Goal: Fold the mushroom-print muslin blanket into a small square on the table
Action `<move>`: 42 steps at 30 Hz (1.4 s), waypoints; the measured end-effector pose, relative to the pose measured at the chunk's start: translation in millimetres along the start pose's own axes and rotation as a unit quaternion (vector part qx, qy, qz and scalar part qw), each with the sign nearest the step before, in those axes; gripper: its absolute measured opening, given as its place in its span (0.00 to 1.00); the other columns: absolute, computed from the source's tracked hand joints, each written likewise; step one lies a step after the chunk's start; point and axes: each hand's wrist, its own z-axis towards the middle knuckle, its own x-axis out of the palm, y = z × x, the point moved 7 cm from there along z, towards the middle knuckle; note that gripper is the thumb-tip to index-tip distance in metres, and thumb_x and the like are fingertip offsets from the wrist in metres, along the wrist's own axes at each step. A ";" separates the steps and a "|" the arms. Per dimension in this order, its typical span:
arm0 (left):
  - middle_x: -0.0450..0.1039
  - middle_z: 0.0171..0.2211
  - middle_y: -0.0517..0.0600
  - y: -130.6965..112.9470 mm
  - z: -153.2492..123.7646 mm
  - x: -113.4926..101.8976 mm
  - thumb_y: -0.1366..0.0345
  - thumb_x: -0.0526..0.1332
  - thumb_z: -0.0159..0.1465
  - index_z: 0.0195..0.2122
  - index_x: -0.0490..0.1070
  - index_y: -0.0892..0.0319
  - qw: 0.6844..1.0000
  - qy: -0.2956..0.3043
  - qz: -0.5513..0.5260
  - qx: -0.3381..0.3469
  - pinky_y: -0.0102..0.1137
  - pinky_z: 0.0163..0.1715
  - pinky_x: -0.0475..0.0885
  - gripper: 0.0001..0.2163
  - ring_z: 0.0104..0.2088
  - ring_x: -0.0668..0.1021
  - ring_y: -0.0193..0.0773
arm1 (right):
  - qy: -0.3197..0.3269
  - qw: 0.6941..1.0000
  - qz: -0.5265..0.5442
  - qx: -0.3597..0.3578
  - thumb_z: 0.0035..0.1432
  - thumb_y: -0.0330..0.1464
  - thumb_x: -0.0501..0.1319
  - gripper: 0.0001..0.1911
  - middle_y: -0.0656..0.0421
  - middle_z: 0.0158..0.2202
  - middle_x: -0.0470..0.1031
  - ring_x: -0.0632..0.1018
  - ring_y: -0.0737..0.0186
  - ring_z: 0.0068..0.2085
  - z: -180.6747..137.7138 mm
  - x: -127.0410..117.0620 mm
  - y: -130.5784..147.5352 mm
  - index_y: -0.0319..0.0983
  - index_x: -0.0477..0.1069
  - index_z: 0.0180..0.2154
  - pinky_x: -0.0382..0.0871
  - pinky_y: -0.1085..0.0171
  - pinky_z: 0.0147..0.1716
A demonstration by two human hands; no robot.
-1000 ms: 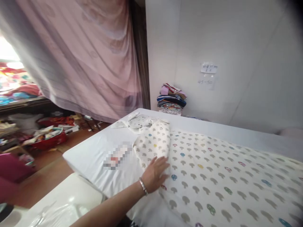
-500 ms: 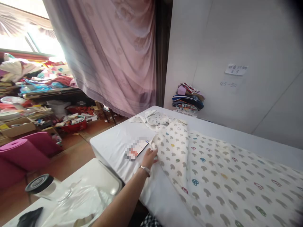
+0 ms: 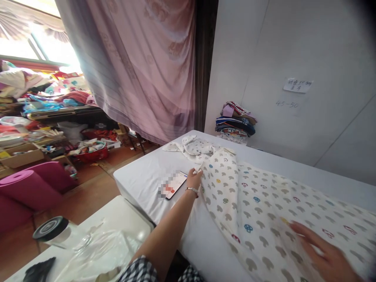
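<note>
Left hand [image 3: 194, 179] at blanket [image 3: 264, 203] edge, beside phone [image 3: 172, 185].

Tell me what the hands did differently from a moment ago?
The left hand slid up the folded edge of the mushroom-print cloth, toward the phone. The right hand came into view, flat on the cloth. The phone and small garment stayed put.

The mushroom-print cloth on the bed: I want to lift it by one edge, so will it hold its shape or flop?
The mushroom-print cloth probably flops: its folded edge by the left hand drapes in soft creases. It looks thin, so likely light. It may slide on the smooth white sheet.
</note>
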 end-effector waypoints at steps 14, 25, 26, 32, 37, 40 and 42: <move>0.71 0.25 0.45 -50.0 19.9 -33.5 0.52 0.55 0.59 0.34 0.70 0.55 0.932 -0.016 0.297 0.208 0.26 0.25 0.60 0.13 0.24 0.73 0.34 | 0.115 0.968 0.023 -0.221 0.52 0.25 0.53 0.35 0.47 0.52 0.67 0.70 0.50 0.51 66.5 175.7 252.5 0.37 0.50 0.62 0.67 0.54 0.46; 0.68 0.18 0.44 -50.5 36.5 -61.4 0.50 0.46 0.64 0.30 0.66 0.55 0.926 -0.027 0.306 0.218 0.28 0.27 0.62 0.16 0.23 0.73 0.37 | 0.208 0.933 0.177 -0.235 0.48 0.23 0.51 0.30 0.54 0.48 0.72 0.72 0.59 0.49 68.2 188.7 269.5 0.38 0.65 0.55 0.63 0.61 0.51; 0.68 0.18 0.44 -54.2 36.5 -62.9 0.51 0.46 0.64 0.30 0.65 0.55 0.918 -0.035 0.321 0.230 0.28 0.27 0.61 0.16 0.23 0.73 0.37 | 0.219 0.931 0.171 -0.237 0.48 0.23 0.51 0.30 0.53 0.47 0.72 0.72 0.59 0.48 66.6 191.7 271.3 0.38 0.65 0.54 0.64 0.61 0.51; 0.62 0.14 0.43 -67.0 36.5 -72.6 0.54 0.46 0.64 0.22 0.59 0.56 0.902 -0.034 0.344 0.259 0.27 0.23 0.58 0.17 0.19 0.68 0.34 | 0.290 0.908 0.177 -0.247 0.49 0.27 0.56 0.28 0.54 0.44 0.73 0.73 0.57 0.45 57.9 197.6 279.4 0.39 0.66 0.54 0.65 0.61 0.48; 0.53 0.11 0.40 -61.1 29.3 -67.3 0.48 0.49 0.62 0.22 0.62 0.57 0.936 0.136 0.234 0.224 0.25 0.17 0.57 0.20 0.14 0.60 0.30 | 0.335 0.879 0.315 -0.128 0.54 0.35 0.58 0.19 0.59 0.36 0.75 0.74 0.64 0.31 98.7 174.1 255.5 0.42 0.70 0.49 0.69 0.65 0.32; 0.61 0.16 0.43 -65.9 13.2 -58.0 0.52 0.49 0.64 0.25 0.67 0.59 0.897 0.239 0.275 0.249 0.24 0.21 0.61 0.18 0.19 0.65 0.30 | 0.222 0.894 0.389 0.007 0.55 0.36 0.58 0.16 0.59 0.32 0.75 0.73 0.67 0.26 165.6 150.5 213.4 0.40 0.71 0.46 0.69 0.66 0.27; 0.66 0.22 0.45 -75.2 -1.1 -51.5 0.57 0.49 0.65 0.26 0.67 0.59 0.848 0.271 0.328 0.315 0.25 0.25 0.63 0.16 0.23 0.68 0.31 | 0.139 0.883 0.435 0.110 0.54 0.35 0.59 0.12 0.59 0.29 0.74 0.73 0.68 0.23 210.3 140.8 180.3 0.38 0.70 0.40 0.67 0.69 0.21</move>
